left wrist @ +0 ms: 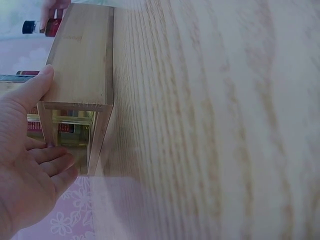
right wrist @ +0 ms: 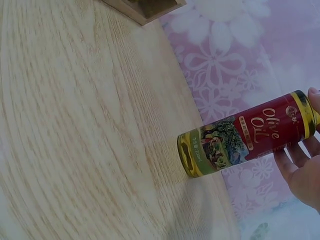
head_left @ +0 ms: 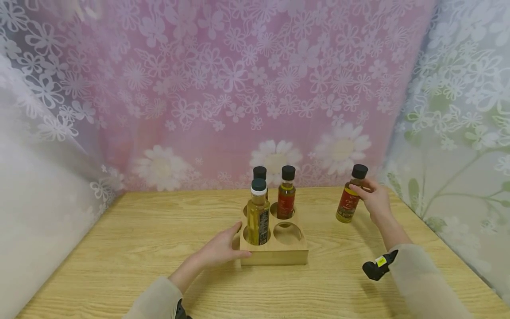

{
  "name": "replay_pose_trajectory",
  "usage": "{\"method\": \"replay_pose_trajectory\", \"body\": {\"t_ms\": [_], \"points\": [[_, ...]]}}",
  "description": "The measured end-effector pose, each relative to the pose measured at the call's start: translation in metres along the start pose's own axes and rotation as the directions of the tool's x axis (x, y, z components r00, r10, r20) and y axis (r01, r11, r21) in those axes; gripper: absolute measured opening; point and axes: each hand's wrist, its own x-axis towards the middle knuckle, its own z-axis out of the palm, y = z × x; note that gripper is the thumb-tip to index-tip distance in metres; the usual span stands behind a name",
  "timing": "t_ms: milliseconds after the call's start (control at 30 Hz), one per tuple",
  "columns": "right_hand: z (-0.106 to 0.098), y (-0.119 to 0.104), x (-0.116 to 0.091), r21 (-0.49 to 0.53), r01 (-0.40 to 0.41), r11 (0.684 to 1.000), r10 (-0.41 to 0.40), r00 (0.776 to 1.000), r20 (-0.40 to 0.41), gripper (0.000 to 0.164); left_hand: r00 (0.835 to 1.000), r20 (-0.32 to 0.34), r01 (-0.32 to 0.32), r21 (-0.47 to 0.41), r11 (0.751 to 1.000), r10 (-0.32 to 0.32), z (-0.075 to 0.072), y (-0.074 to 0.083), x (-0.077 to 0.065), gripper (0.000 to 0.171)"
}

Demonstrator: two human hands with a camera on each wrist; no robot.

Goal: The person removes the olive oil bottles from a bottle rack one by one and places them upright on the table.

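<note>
My right hand [head_left: 376, 201] grips the upper part of an olive oil bottle [head_left: 348, 204] with a red label and black cap, at the right of the table. The bottle leans slightly; whether its base touches the wood I cannot tell. In the right wrist view its label [right wrist: 260, 127] reads "Olive Oil". My left hand [head_left: 221, 248] holds the front left corner of a wooden bottle rack [head_left: 275, 258], thumb on the front face, fingers at the open side. Standing in the rack are a yellow oil bottle [head_left: 258, 215], a red-labelled bottle [head_left: 286, 199] and a partly hidden black-capped bottle [head_left: 260, 173].
The rack's front right hole [head_left: 287, 234] holds no bottle. A wood-grain table [head_left: 167, 230] spreads around it. Pink flowered cloth [head_left: 223, 110] hangs behind, with pale cloth at both sides. A black wrist device [head_left: 376, 268] sits by the right sleeve.
</note>
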Motion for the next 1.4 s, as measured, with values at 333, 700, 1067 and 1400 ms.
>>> {"method": "replay_pose_trajectory", "body": {"t_ms": [333, 700, 1067, 1400], "points": [[0.000, 0.003, -0.002, -0.033, 0.036, 0.999, -0.035, 0.999, 0.020, 0.066, 1.000, 0.009, 0.007, -0.009, 1.000, -0.007, 0.000, 0.000, 0.000, 0.099], [-0.014, 0.000, -0.026, 0.024, 0.093, 0.995, -0.094, 0.995, 0.029, 0.063, 1.000, 0.022, 0.011, -0.019, 1.000, -0.010, -0.001, 0.000, -0.001, 0.100], [-0.003, -0.015, -0.036, -0.031, 0.194, 0.981, -0.193, 0.981, 0.033, 0.055, 1.000, 0.012, 0.016, -0.002, 1.000, -0.016, 0.000, 0.000, -0.001, 0.099], [0.026, -0.040, -0.038, -0.044, 0.166, 0.985, -0.157, 0.975, 0.158, 0.059, 1.000, 0.012, 0.012, -0.003, 1.000, -0.012, 0.000, -0.001, 0.000, 0.099]]}}
